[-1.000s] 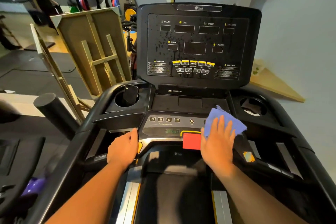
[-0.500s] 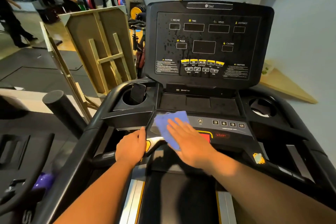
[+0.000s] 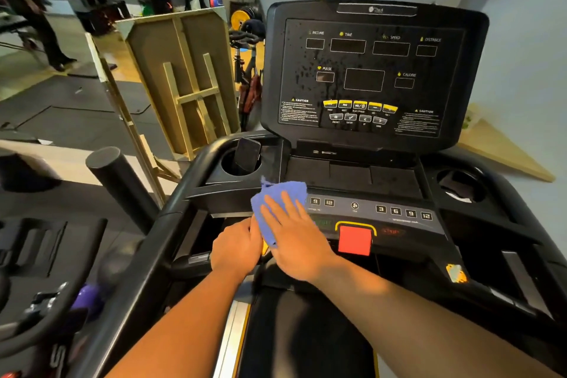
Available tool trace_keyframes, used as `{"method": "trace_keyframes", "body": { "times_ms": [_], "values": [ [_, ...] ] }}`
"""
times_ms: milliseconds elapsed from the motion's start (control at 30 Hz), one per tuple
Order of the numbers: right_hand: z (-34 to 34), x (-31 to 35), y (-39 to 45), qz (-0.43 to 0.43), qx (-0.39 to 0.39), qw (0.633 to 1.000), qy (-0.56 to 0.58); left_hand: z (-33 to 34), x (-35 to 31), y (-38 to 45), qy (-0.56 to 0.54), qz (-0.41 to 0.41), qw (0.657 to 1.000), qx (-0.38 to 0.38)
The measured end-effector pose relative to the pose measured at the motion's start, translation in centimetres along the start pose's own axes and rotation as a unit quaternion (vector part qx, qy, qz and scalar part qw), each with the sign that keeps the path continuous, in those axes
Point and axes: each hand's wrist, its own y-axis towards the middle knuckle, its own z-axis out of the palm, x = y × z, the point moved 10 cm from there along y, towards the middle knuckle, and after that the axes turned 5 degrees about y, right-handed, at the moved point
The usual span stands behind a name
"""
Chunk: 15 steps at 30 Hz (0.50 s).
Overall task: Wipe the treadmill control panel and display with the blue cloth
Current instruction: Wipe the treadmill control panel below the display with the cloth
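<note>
Right hand [image 3: 296,233] flat, fingers straight, pressing blue cloth [image 3: 277,202] onto left end of control panel [image 3: 372,213]: palm spreads pressure for wiping. Left hand [image 3: 237,247] rests on console front edge just beside cloth, probably bracing; fingers apparently curled over edge, grip unclear. Display [image 3: 368,77] above, droplet-spotted, not yet wiped. Phone [image 3: 247,155] parked in cup holder, clear of cloth.

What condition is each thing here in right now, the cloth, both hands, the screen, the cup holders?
blue cloth: pressed flat on the lower panel's left end
right hand: open, fingers straight on the cloth
left hand: resting on the console's edge beside the cloth
display: dark, speckled with droplets
left cup holder: holds a phone
red stop button: uncovered
</note>
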Motion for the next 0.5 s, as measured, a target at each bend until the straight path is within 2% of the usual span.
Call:
{"method": "trace_keyframes", "body": {
  "times_ms": [67, 133, 300, 367, 500],
  "values": [
    [0.4, 0.1, -2.4, -0.053, -0.007, 0.998, 0.037, 0.0, -0.1, 0.0, -0.001, 0.0, 1.0, 0.002],
    [0.8, -1.1, -3.3, -0.051, 0.005, 0.997, 0.049, -0.2, -0.2, -0.1, 0.0, 0.006, 1.0, -0.004],
    [-0.9, -3.7, 1.5, 0.09, -0.023, 0.995, 0.025, -0.6, -0.6, -0.1, 0.015, 0.018, 0.999, -0.024],
    [-1.0, -3.3, 2.2, 0.108, -0.024, 0.994, 0.02, -0.6, -0.5, -0.1, 0.017, 0.016, 0.999, -0.026],
    [0.6, 0.4, -0.6, -0.018, 0.008, 0.999, 0.026, 0.0, -0.1, 0.0, -0.012, 0.005, 1.0, 0.002]
  ]
}}
